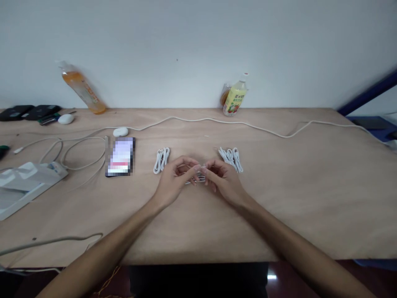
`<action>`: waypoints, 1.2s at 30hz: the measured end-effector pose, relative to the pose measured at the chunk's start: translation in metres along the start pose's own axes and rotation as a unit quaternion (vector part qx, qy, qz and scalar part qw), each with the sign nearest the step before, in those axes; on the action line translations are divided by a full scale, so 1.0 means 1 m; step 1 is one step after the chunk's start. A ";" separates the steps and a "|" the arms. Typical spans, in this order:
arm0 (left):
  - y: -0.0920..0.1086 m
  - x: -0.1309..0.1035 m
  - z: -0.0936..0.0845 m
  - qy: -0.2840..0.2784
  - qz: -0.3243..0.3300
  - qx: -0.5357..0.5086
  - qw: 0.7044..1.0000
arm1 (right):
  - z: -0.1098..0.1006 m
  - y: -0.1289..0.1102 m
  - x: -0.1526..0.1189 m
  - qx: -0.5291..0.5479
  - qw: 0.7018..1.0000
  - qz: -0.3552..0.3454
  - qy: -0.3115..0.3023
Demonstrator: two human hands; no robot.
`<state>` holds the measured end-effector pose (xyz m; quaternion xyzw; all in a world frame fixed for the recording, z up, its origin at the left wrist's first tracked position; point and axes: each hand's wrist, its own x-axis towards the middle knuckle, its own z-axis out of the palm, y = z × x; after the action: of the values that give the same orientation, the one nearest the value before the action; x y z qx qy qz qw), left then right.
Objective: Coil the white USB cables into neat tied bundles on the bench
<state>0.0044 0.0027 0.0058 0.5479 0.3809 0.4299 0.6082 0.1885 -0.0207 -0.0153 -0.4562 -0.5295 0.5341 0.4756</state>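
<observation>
My left hand (176,179) and my right hand (225,179) meet over the middle of the table. Between them is a coiled white cable (201,178), partly hidden behind the fingers. Thumbs and forefingers of both hands are pinched together at the top of the coil, gripping thin white strands. A bundled white cable (161,160) lies just beyond my left hand. More bundled white cable (231,159) rests beyond my right hand, close to its knuckles.
Left of the hands lie a phone (120,157), a white earbud case (120,132) and a white box (31,182). A long white cable (204,119) crosses the table's back. An orange drink bottle (83,89) and a yellow-labelled bottle (235,96) stand by the wall.
</observation>
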 end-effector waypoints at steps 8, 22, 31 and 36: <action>-0.004 -0.004 -0.002 0.017 0.114 0.152 0.982 | 0.002 0.002 -0.002 -0.027 0.999 -0.014 -0.011; -0.001 -0.004 -0.001 0.024 0.103 0.118 0.987 | 0.000 0.001 -0.003 -0.090 0.994 -0.057 0.033; -0.002 -0.005 -0.002 0.063 0.119 0.117 0.984 | 0.004 0.000 -0.007 -0.086 0.995 -0.050 0.027; -0.004 -0.006 0.000 0.078 0.107 0.097 0.986 | 0.007 0.002 -0.004 -0.010 1.000 -0.003 -0.010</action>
<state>0.0030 -0.0028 0.0017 0.6064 0.4062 0.4955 0.4709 0.1820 -0.0256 -0.0174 -0.4539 -0.5408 0.5323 0.4671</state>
